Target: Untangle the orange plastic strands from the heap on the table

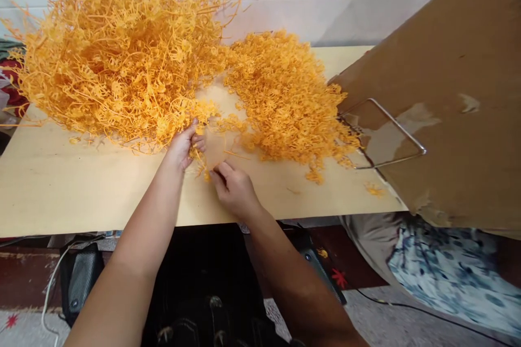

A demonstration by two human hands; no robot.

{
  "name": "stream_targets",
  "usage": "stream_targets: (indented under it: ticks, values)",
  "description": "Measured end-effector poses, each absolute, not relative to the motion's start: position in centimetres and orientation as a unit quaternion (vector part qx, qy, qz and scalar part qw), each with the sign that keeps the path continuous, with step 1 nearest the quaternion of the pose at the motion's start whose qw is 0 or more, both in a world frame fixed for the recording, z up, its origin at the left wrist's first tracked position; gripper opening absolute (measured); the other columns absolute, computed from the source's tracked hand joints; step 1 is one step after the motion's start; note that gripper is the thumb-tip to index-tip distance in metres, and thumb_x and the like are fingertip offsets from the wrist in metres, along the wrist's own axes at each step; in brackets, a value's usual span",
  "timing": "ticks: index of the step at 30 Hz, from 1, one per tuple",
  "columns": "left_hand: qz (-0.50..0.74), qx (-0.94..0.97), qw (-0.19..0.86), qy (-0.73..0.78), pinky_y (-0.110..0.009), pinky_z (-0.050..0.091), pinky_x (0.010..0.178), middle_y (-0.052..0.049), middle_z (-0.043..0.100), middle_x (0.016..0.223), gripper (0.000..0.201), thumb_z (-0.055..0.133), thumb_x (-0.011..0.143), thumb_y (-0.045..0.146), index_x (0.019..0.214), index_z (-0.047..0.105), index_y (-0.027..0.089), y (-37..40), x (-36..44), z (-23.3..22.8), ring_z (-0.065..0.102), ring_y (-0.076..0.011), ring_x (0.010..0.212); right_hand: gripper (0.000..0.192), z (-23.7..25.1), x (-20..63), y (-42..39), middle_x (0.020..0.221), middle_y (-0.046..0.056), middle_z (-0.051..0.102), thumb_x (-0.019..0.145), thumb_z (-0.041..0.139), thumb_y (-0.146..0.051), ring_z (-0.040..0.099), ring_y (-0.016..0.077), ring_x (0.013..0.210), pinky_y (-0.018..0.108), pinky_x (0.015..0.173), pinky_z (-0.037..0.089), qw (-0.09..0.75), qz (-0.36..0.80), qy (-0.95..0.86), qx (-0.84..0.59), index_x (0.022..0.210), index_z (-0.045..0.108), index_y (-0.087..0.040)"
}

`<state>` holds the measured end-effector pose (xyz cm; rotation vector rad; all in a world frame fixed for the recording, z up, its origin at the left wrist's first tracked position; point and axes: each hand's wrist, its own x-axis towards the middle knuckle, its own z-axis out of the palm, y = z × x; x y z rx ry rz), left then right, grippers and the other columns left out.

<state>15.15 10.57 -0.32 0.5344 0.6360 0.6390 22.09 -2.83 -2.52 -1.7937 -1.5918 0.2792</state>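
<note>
My left hand (186,143) is closed around a sprig of orange plastic flower pieces (198,160), at the front edge of a big tangled heap. Lower and to the right, my right hand (236,188) is closed in a pinch beside the sprig's lower end. Its fingertips hide whatever they grip. The large heap of stringy orange plastic flowers (118,59) fills the left of the table. A lower, denser pile of small orange flower pieces (285,100) lies to the right, with a few thin loose strands between it and my hands.
The pale table (81,190) backs onto a white tiled wall (345,11). A large cardboard box (456,97) leans at the right, with a bent metal wire frame (401,124) against it. One loose flower piece (374,190) lies near the table's front edge. Patterned cloth (443,271) hangs below right.
</note>
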Motion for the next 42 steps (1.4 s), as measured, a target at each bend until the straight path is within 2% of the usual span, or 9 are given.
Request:
stream_targets:
  ticks: [7,13,19,22,26,29,31,35,42]
  values:
    - [0.335,0.248,0.848,0.326,-0.015,0.014,0.033,0.01,0.017,0.037,0.036,0.042,0.087,0.027,0.058,0.025,0.018,10.2,15.6,-0.3,0.018,-0.0016,0.027,0.018,-1.3,20.8,-4.4,0.065,0.001,0.044,0.085,0.037,-0.02,0.044,0.0123,0.061,0.025,0.056,0.037,0.375,0.156,-0.684,-0.606,0.066,0.038,-0.021]
    - [0.357,0.19,0.854,0.327,-0.013,0.019,0.034,0.01,0.019,0.04,0.034,0.039,0.089,0.032,0.059,0.029,0.018,11.1,15.8,-0.3,0.019,-0.0014,0.029,0.017,0.7,18.3,-7.6,0.062,0.0,0.046,0.082,0.042,-0.016,0.042,0.0101,0.058,0.023,0.052,0.036,0.375,0.275,-0.774,-0.43,0.065,0.041,-0.02]
    - [0.278,0.22,0.898,0.262,-0.014,0.034,0.041,0.008,0.032,0.048,0.029,0.047,0.084,0.034,0.063,0.035,0.017,11.2,14.8,-0.7,0.036,-0.0018,0.037,0.012,0.5,26.7,-4.4,0.057,-0.004,0.044,0.081,0.046,-0.031,0.041,0.0088,0.047,0.024,0.046,0.037,0.58,0.196,-0.443,-0.655,0.076,0.047,-0.02]
    - [0.292,0.235,0.892,0.255,-0.014,0.036,0.042,0.008,0.034,0.049,0.025,0.048,0.084,0.031,0.067,0.037,0.018,11.3,14.7,-0.8,0.04,-0.0025,0.038,0.021,-0.1,32.7,-2.4,0.071,0.0,0.053,0.075,0.054,-0.034,0.046,0.0097,0.048,0.026,0.045,0.04,0.615,0.11,-0.338,-0.704,0.09,0.048,-0.021]
    - [0.296,0.244,0.879,0.283,-0.016,0.04,0.043,0.007,0.039,0.049,0.022,0.044,0.086,0.029,0.068,0.039,0.017,11.2,15.0,-0.4,0.045,-0.0044,0.04,0.032,0.1,33.8,-2.5,0.098,0.011,0.055,0.073,0.057,-0.031,0.055,0.0141,0.065,0.032,0.054,0.047,0.583,-0.048,-0.341,-0.736,0.101,0.048,-0.02]
    - [0.304,0.244,0.865,0.317,-0.018,0.045,0.048,0.006,0.044,0.049,0.021,0.045,0.085,0.028,0.069,0.041,0.017,11.1,15.3,-0.2,0.051,-0.0063,0.044,0.015,0.7,29.0,-3.8,0.09,0.009,0.056,0.078,0.05,-0.025,0.056,0.0147,0.074,0.031,0.063,0.048,0.54,-0.116,-0.443,-0.706,0.09,0.054,-0.018]
    - [0.308,0.243,0.862,0.321,-0.019,0.047,0.05,0.005,0.047,0.05,0.021,0.045,0.086,0.029,0.068,0.042,0.016,11.0,15.5,-0.2,0.054,-0.0072,0.046,0.01,0.5,24.9,-4.3,0.077,0.005,0.057,0.08,0.047,-0.022,0.055,0.0127,0.069,0.027,0.062,0.047,0.512,-0.052,-0.544,-0.663,0.083,0.055,-0.017]
    - [0.318,0.241,0.857,0.325,-0.019,0.048,0.051,0.004,0.052,0.051,0.02,0.047,0.084,0.028,0.069,0.045,0.015,10.8,15.6,-0.2,0.057,-0.0081,0.048,0.019,-1.1,20.4,-2.8,0.08,0.005,0.061,0.081,0.048,-0.029,0.054,0.011,0.061,0.025,0.057,0.044,0.397,0.15,-0.6,-0.678,0.091,0.055,-0.015]
    - [0.269,0.264,0.85,0.367,-0.024,0.05,0.052,-0.005,0.064,0.061,0.023,0.047,0.084,0.032,0.075,0.053,0.011,10.1,15.7,0.4,0.061,-0.012,0.051,0.038,-1.4,21.6,1.3,0.078,0.007,0.062,0.076,0.052,-0.045,0.055,0.0142,0.062,0.027,0.058,0.042,0.428,0.169,-0.475,-0.75,0.097,0.055,-0.013]
